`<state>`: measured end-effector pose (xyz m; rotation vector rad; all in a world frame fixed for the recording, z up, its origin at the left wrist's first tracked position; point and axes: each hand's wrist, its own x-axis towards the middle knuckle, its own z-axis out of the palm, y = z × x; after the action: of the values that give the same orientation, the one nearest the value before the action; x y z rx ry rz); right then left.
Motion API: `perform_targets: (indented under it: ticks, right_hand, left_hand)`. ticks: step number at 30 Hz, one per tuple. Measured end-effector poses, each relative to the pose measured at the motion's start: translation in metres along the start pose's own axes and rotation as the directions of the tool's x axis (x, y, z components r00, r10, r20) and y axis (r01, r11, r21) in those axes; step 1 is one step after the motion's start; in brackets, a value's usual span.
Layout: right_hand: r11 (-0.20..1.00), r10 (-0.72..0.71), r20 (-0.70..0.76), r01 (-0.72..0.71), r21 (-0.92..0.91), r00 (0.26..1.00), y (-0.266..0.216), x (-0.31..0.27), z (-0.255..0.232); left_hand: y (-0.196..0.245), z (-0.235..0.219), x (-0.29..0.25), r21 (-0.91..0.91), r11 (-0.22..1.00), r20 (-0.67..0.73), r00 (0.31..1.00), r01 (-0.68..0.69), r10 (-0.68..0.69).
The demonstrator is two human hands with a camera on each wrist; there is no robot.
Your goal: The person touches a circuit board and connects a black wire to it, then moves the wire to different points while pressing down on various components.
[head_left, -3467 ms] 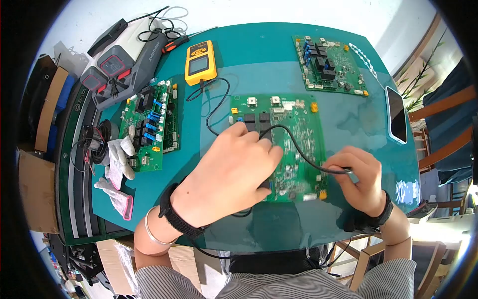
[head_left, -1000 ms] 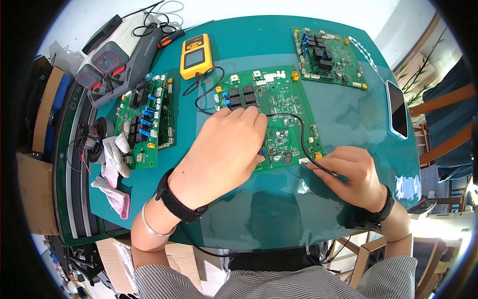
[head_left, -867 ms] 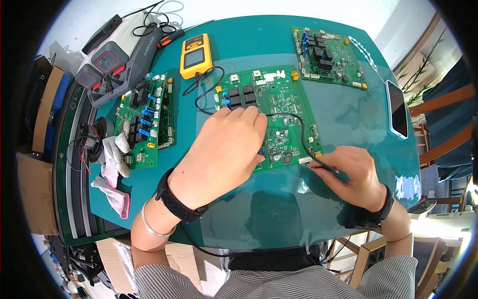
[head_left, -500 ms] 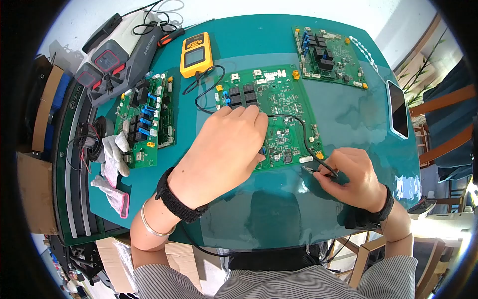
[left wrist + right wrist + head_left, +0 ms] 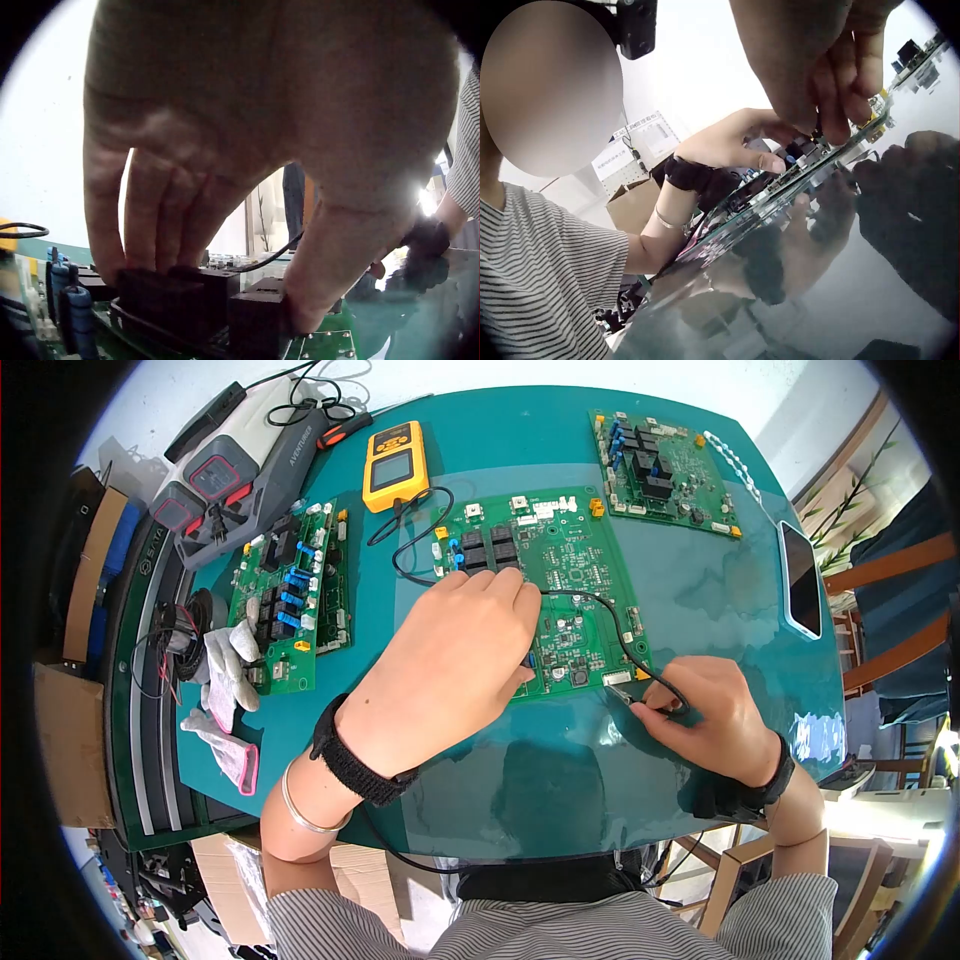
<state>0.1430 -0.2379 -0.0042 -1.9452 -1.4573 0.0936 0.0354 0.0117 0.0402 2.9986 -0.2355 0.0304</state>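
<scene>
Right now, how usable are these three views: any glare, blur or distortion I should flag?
Head view: fisheye bending with dark corners, sharp centre, glare on the glossy table at right. Left wrist view: backlit, the left hand fills the frame dark and soft, relays shadowed. Right wrist view: blown-out background, the right hand dark, reflections on the tabletop.

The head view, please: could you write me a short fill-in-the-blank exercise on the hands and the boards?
1. The left hand rests on the middle ____ board.
2. The right hand pinches a black ____ at that board's near right corner.
3. The multimeter at the far edge is ____ in colour.
4. The phone lies at the table's ____ edge.

Missing words: circuit; probe; yellow; right
</scene>
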Motion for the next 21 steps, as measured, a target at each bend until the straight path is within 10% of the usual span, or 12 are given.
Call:
perform_targets:
  ticks: [21]
  right_hand:
    - [0.995, 0.095, 0.098, -0.095, -0.004, 0.991, 0.004, 0.0, 0.005]
  left_hand:
    - [-0.016, 0.002, 0.0, -0.189, 0.982, -0.022, 0.999, -0.029, 0.025]
